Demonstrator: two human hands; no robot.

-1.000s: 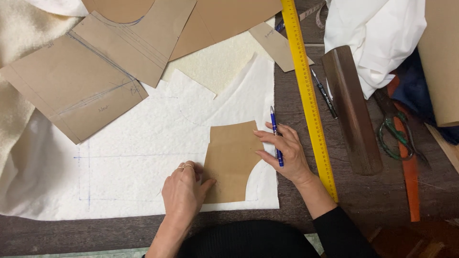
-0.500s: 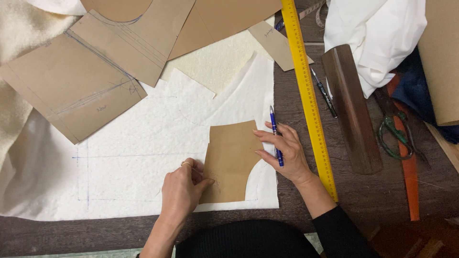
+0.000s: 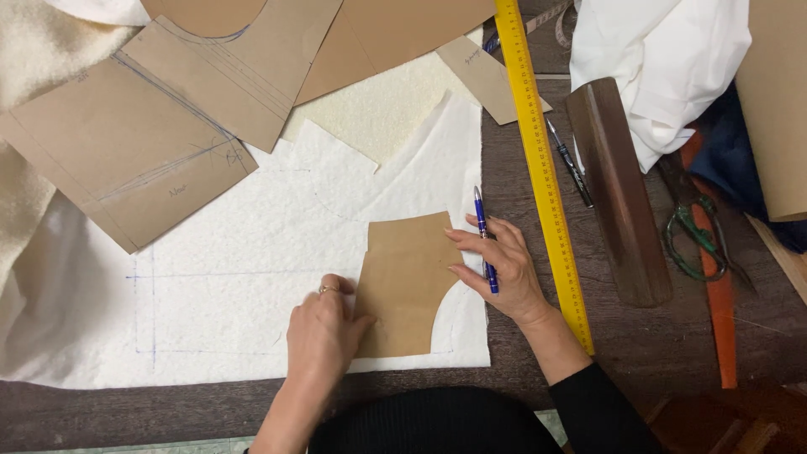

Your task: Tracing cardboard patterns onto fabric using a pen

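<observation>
While both hands press the brown paper pattern (image 3: pixel 408 282) on white fabric (image 3: pixel 252 286) — left hand (image 3: pixel 324 332) flat, right hand (image 3: pixel 500 269) pinching a blue pen (image 3: pixel 484 240).

Dark brown wood worktable (image 3: pixel 672 336) is filling the whole view; no walls, floor or windows showing. Light is falling evenly from above, w/ soft shadows only. Rel. to the table: the grain is running left to right along its near edge, the bare dark surface is showing mostly on the right half & in a strip along the bottom, and the left side & top are lying covered.
</observation>
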